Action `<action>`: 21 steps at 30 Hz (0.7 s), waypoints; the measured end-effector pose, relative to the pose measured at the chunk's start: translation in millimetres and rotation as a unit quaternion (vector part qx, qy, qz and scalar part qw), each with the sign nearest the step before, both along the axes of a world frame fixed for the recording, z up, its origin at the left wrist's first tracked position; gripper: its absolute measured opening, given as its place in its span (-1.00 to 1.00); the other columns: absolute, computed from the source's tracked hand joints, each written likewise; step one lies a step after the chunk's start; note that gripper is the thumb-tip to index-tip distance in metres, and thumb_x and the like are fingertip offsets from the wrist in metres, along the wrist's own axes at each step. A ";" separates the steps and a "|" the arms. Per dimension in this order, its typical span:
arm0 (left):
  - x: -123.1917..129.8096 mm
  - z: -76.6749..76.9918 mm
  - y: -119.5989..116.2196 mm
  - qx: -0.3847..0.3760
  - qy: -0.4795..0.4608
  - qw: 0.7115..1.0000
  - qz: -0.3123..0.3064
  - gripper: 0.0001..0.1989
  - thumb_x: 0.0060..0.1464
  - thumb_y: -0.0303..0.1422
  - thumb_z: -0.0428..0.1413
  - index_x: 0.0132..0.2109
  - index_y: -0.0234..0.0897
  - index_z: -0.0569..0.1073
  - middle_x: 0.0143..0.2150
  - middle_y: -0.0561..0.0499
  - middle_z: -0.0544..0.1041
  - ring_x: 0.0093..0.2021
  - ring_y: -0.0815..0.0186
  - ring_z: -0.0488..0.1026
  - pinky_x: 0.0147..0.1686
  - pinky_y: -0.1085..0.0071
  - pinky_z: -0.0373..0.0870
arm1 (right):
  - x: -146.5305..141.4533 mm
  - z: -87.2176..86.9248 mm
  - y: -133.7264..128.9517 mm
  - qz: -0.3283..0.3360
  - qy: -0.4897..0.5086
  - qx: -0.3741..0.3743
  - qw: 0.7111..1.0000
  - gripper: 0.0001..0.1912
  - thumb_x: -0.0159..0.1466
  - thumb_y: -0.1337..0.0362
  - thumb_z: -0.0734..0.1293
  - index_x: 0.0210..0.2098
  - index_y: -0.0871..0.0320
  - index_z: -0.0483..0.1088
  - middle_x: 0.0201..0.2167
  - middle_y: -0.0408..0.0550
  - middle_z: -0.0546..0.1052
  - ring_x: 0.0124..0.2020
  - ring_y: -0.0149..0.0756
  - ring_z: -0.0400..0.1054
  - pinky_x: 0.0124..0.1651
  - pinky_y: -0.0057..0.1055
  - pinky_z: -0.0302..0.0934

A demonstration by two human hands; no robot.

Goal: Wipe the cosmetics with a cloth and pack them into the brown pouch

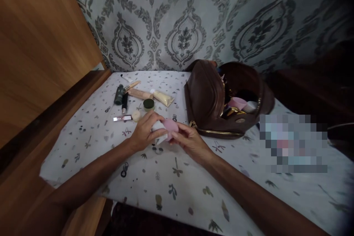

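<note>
My left hand point(146, 131) is closed round a small white container point(159, 129) above the patterned cloth. My right hand point(190, 141) pinches a round pink piece point(170, 128) that touches the white container's right side; whether the two are joined is hard to tell. Just beyond my left hand lie a green-lidded jar point(148, 104) and a small cream round item point(136, 115). To the right of my hands stands an open brown bag point(206, 92), with pink and white items inside.
A cream tube point(163, 97), beige tube point(139, 93), dark green bottle point(119, 94), black tube point(124, 102) and lip gloss point(122, 118) lie at the back left. Wooden furniture point(47, 33) borders the left. A blurred patch covers something at right.
</note>
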State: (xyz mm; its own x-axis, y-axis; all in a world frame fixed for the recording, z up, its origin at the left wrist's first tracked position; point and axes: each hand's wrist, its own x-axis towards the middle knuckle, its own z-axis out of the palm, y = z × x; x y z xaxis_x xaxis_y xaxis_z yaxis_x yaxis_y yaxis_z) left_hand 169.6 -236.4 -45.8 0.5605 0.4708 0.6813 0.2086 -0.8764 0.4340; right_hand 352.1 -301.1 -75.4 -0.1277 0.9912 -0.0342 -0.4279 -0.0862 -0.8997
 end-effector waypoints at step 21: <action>4.3 -21.9 -17.9 -0.196 0.035 0.980 -0.009 -0.32 0.26 -0.02 -0.02 0.33 -0.29 -0.02 0.16 -0.26 0.29 0.11 0.06 0.33 0.10 0.14 0.28 | -3.8 1.2 -8.8 -0.065 -0.095 0.084 0.990 -0.37 0.05 0.14 0.56 0.07 -0.07 0.34 -0.10 -0.12 0.43 -0.22 -0.35 0.44 -0.16 -0.38 0.41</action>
State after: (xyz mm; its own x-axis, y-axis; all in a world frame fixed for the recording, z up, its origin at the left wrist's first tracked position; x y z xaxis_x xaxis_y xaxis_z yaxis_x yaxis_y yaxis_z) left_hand 173.9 -254.3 -67.7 0.6102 0.6779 0.4100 0.2348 -0.6490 0.7237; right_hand 348.3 -309.9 -74.1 -0.0063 0.9925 0.1220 -0.2482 0.1167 -0.9617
